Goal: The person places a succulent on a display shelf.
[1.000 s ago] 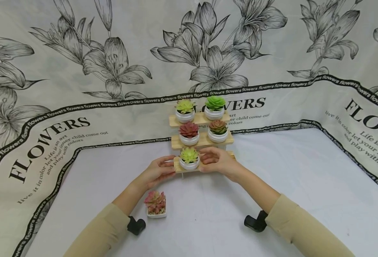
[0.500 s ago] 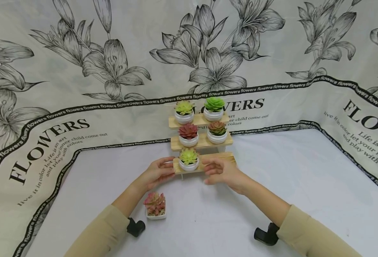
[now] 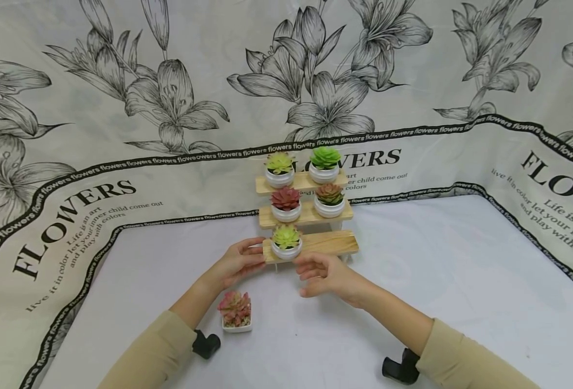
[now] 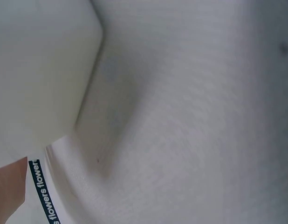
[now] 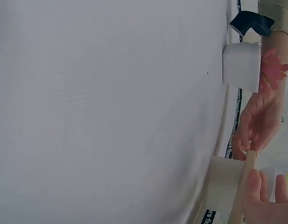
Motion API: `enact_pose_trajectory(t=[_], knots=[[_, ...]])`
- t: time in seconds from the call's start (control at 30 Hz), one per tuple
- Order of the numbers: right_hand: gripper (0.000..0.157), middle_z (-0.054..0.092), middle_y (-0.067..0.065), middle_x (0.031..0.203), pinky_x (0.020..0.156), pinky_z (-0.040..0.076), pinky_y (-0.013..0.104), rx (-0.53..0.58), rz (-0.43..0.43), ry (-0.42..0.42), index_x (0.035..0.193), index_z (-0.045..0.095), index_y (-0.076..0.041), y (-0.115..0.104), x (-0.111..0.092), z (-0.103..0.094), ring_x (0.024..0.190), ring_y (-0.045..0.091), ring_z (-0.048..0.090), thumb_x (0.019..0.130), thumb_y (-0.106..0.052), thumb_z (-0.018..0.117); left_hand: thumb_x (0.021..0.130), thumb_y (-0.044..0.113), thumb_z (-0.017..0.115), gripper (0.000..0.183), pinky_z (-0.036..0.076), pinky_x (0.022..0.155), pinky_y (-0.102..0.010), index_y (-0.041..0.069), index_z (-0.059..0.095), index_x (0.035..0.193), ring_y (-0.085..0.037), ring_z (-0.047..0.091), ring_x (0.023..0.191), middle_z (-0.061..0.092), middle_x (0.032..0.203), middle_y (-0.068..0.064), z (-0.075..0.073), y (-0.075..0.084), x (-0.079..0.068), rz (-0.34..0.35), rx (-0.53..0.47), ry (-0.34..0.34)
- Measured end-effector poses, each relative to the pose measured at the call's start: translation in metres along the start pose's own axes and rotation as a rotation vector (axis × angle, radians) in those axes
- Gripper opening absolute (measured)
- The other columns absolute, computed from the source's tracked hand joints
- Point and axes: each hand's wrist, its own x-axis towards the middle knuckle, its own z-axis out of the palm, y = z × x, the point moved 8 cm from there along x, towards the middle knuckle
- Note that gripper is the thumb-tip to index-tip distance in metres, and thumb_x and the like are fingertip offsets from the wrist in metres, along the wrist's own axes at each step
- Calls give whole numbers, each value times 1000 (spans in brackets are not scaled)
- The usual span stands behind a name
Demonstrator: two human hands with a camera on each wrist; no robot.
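Note:
A three-tier wooden plant stand (image 3: 330,244) holds small succulents in round white pots. My left hand (image 3: 238,262) pinches the left end of its lowest board, as the right wrist view also shows. On that board, at the left, sits a yellow-green succulent (image 3: 287,241). My right hand (image 3: 332,278), fingers loosely bent and holding nothing, hovers before the board's front edge. A pink succulent (image 3: 236,310) in a square white pot stands on the table near my left forearm. In the left wrist view a pale, blurred block (image 4: 37,79) covers much of the left side.
The middle board bears a dark red succulent (image 3: 286,201) and a reddish-green one (image 3: 330,199). Above them are a yellow succulent (image 3: 279,165) and a bright green one (image 3: 325,161). Flower-printed cloth (image 3: 194,183) rises behind the white table (image 3: 442,270).
My right hand has come away from the right of the yellow-green succulent, moving down towards the front of the board. The left hand has stayed on the board's end.

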Motion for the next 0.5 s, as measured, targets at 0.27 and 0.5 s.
enact_pose_trajectory(t=[0.27, 0.5], knots=[[65, 50, 25, 117, 95, 46, 36, 11, -7, -49, 128, 44, 9, 8, 4, 18, 108, 36, 51, 73, -2, 76, 90, -12, 48, 56, 54, 78, -23, -5, 29, 142, -12, 60, 86, 52, 112, -12, 1, 2, 0, 1, 0, 7], [63, 52, 22, 113, 93, 47, 42, 40, 3, -81, 127, 46, 11, 13, 10, 35, 103, 33, 53, 71, 4, 74, 89, -12, 49, 56, 54, 79, -24, -6, 29, 141, -12, 60, 86, 53, 113, -13, 1, 2, -1, 7, 6, 8]])
